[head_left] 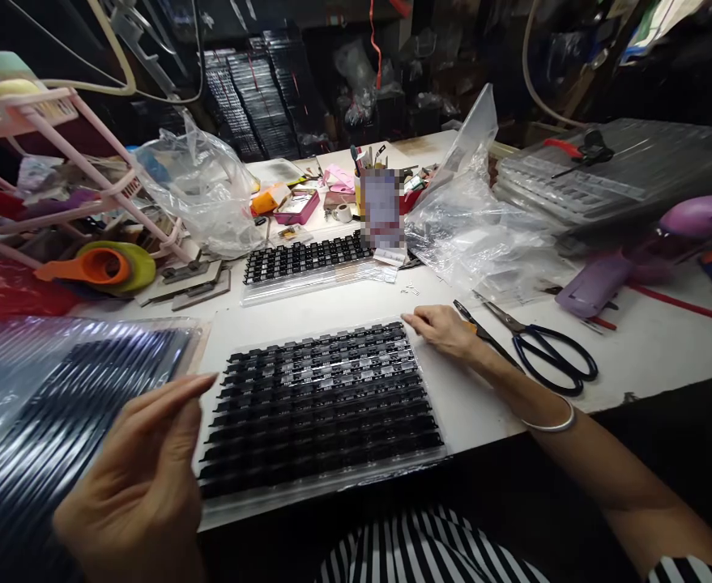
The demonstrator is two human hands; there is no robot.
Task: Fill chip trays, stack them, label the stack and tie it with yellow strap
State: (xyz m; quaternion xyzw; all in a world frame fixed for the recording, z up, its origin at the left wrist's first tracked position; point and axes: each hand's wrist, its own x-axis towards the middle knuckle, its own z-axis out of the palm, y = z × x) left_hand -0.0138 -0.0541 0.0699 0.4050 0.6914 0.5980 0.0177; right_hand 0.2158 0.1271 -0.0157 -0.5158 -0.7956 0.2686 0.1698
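We list: one clear tray [331, 479] of black parts [325, 397], near centre on the white table [483, 405]. Our right hand [441, 328] pinches its far right corner; our left hand [149, 461], fingertips drawn together, is at its left edge, hold uncertain to us. Right: scissors [526, 330]. Far: second filled tray [307, 286].

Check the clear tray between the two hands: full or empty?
Full, it appears: rows of black parts cover the clear tray nearly edge to edge.
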